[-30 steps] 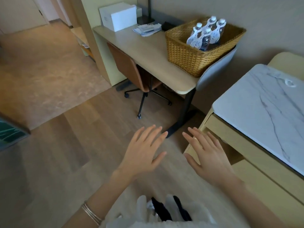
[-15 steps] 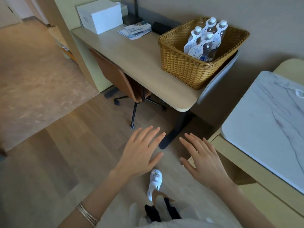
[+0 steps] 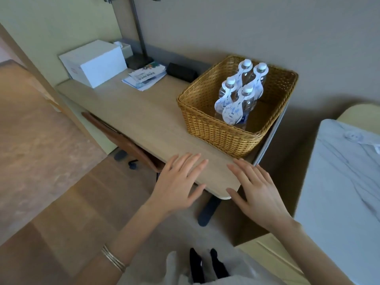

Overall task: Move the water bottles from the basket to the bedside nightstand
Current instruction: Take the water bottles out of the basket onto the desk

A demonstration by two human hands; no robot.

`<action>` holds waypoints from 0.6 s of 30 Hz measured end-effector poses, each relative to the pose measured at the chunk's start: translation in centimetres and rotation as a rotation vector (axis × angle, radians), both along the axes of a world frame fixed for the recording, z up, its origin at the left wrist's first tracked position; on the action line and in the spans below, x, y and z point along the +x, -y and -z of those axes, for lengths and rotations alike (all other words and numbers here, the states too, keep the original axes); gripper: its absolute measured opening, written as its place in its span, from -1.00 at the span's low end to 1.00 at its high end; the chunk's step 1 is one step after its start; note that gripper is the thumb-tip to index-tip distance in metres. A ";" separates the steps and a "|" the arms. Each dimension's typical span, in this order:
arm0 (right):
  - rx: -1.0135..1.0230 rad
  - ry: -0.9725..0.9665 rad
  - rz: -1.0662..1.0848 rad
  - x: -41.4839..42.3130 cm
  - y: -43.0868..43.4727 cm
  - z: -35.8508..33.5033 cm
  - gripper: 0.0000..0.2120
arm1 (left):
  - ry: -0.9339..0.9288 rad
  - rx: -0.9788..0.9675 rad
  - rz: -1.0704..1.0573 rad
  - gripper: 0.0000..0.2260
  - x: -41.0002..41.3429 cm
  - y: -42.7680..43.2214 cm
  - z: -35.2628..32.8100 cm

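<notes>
Step in hand: we judge this to be the reach for the first pick; no bottle has left the basket yet.

Water bottles: four water bottles (image 3: pixel 236 103) stand upright and bunched together inside the wicker basket (image 3: pixel 216 132). Their white caps are up and a paper tag hangs on each neck.

Basket: it sits at the right end of the desk (image 3: pixel 144 120), close to the wall.

Nightstand: the marble-topped nightstand (image 3: pixel 339 192) lies to our right, near the basket's end of the desk.

Left hand: our left hand (image 3: pixel 176 182) is palm down over the desk's near edge with its fingers straight and spread, holding nothing.

Right hand: our right hand (image 3: pixel 259 194) is likewise flat and empty over the desk's near right corner, short of the basket. We cannot tell whether either palm touches the wood.

How to reach: we should come in over the basket's near rim from above and take the front bottle first, since it blocks the others.

Where to grip: we should wrap the body below the tag, because the loose paper would likely slip under our fingers.

How to lift: lift straight up until the base clears the rim, then swing right.

Risk: the bottles touch each other, so a sideways pull may topple the neighbours.

Placement: set each one upright and well in from the marble edge, leaving room for the rest.

Elsewhere: a white box (image 3: pixel 94 62) and leaflets (image 3: pixel 146 77) lie at the desk's far end, well clear of our path.
</notes>
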State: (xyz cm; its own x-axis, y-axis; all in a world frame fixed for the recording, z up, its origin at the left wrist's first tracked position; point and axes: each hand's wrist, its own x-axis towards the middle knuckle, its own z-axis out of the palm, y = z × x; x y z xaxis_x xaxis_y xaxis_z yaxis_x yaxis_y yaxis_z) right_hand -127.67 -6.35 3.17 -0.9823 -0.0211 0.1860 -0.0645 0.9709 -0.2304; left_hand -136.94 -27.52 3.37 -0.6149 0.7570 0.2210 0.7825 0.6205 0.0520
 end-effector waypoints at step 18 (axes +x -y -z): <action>-0.053 -0.120 0.404 -15.9 -2.6 -0.7 -0.44 | -0.020 -0.013 0.346 -0.52 -24.1 -8.0 2.2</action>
